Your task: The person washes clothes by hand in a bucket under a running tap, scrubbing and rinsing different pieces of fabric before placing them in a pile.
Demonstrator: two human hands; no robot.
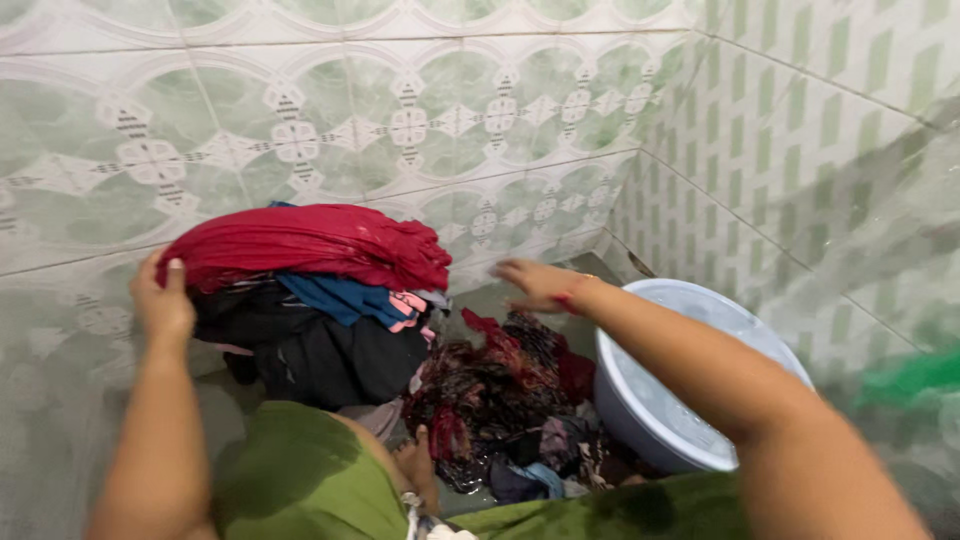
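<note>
Resting against the left end of a red cloth point(310, 245), the left hand point(163, 300) has its fingers point(175, 275) curled up over the cloth's edge, the thumb behind; whether they actually pinch the fabric or only press on it cannot be told from this angle. The red cloth lies on top of a pile of clothes point(320, 345), with a blue garment point(345, 298) just under it and black fabric beneath that, all heaped against the green patterned tiled wall point(420, 110).

The right hand point(535, 283) hovers palm-down, blurred, with fingers point(508, 268) stretched out flat and open, holding nothing. It hangs just above a dark, red-patterned heap of wet-looking garments point(500, 390) that lies on the floor point(60, 460) between the pile and a pale blue plastic basin point(660, 400). The basin stands at the right, near the corner of the walls, and the right forearm crosses over its rim.

At the bottom of the view the person's knees are covered in green cloth point(300, 480), and a bare foot point(420, 465) rests near the dark heap.
</note>
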